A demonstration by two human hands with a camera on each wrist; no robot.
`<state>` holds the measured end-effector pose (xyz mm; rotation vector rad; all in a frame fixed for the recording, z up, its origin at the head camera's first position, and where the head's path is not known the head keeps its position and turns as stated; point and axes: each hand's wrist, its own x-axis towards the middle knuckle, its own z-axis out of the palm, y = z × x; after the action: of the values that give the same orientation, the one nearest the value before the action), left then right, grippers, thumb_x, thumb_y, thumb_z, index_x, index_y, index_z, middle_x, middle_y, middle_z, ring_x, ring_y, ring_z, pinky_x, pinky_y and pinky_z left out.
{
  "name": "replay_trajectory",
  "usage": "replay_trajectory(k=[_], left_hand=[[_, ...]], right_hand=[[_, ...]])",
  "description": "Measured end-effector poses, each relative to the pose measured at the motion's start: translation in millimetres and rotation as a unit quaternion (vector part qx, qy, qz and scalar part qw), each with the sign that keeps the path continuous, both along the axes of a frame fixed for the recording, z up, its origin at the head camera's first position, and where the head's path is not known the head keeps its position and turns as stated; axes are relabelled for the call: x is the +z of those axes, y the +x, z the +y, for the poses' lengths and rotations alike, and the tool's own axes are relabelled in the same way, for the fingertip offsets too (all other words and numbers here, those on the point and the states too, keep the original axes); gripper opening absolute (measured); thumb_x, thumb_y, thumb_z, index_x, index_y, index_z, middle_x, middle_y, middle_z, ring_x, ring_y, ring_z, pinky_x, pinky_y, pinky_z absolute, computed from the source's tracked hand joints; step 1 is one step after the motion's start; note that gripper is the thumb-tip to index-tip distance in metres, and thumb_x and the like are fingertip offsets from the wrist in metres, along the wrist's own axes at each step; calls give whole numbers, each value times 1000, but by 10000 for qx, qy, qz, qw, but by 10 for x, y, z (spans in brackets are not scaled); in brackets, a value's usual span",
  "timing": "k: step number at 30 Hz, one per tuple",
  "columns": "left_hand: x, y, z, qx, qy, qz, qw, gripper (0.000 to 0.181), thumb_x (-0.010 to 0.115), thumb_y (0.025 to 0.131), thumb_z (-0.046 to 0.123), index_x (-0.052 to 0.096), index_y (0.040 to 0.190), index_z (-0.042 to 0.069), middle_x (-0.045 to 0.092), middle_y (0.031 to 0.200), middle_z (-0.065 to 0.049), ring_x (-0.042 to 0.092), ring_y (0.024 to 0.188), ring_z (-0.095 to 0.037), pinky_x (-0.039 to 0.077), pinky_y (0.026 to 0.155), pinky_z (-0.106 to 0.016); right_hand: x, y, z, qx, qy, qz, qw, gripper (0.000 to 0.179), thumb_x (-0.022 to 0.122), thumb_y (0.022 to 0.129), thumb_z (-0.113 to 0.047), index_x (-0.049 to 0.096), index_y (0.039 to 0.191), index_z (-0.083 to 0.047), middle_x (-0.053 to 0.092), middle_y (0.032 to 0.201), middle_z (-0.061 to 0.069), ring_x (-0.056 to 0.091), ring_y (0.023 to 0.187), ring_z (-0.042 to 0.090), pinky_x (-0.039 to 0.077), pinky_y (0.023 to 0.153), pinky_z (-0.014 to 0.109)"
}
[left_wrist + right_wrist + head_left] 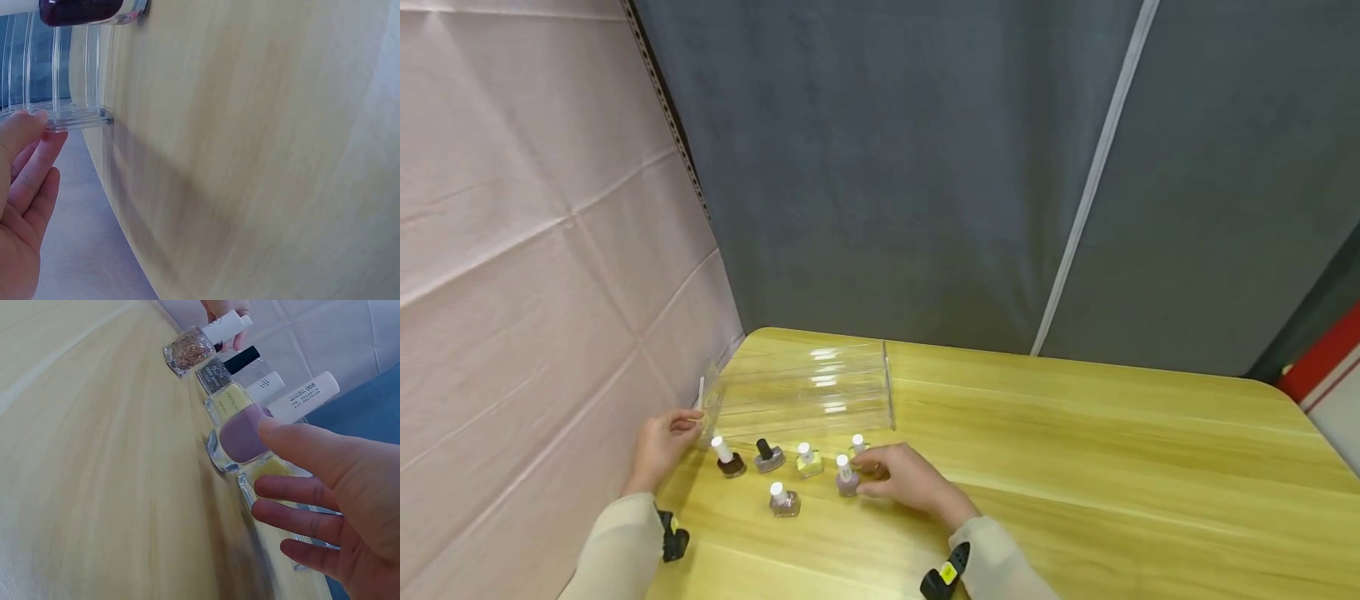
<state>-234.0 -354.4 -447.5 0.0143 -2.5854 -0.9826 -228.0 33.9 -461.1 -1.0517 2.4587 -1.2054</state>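
My left hand (662,446) pinches the left side panel of a clear acrylic rack (805,392) between thumb and fingers. With the thumb on its side, my right hand (910,482) holds a purple nail polish bottle (244,434) with a white cap; the index finger is hidden in the right wrist view. Behind it stands a yellow bottle (272,469), partly covered by my fingers. In a row to the left are another yellow bottle (809,463), a grey one with black cap (769,458) and a dark red one (732,467). A glitter bottle (785,503) stands nearer me.
The rack lies at the back left of the wood-grain table (1075,467), close to the pale cloth wall (550,250). A dark grey curtain (887,167) hangs behind the table. A red and white object (1330,358) is at the far right.
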Motion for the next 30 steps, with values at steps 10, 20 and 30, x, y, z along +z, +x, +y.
replay_trajectory(k=[10, 20, 30], left_hand=[[-8, -19, 13, 3, 53, 76, 10000, 18, 66, 81, -6, 65, 98, -12, 66, 85, -25, 65, 75, -33, 47, 59, -14], [-27, 36, 12, 4, -17, 230, 9997, 17, 66, 80, -8, 66, 97, -10, 66, 83, -23, 64, 71, -28, 48, 59, -15], [-28, 29, 22, 40, 52, 213, 9998, 17, 66, 80, -8, 66, 97, -10, 67, 83, -24, 65, 72, -30, 46, 59, -13]], right_hand=[[-28, 6, -51, -116, 14, -153, 9998, 34, 71, 83, -18, 65, 115, -6, 67, 102, -2, 61, 85, 4, 49, 76, 19], [-54, 38, -110, -60, -145, -59, 9999, 25, 71, 83, -17, 69, 107, -9, 68, 94, -6, 60, 79, -1, 48, 71, 16], [-75, 45, -113, -236, -128, 31, 9996, 27, 70, 84, -18, 68, 108, -6, 68, 88, -7, 59, 75, -1, 48, 68, 16]])
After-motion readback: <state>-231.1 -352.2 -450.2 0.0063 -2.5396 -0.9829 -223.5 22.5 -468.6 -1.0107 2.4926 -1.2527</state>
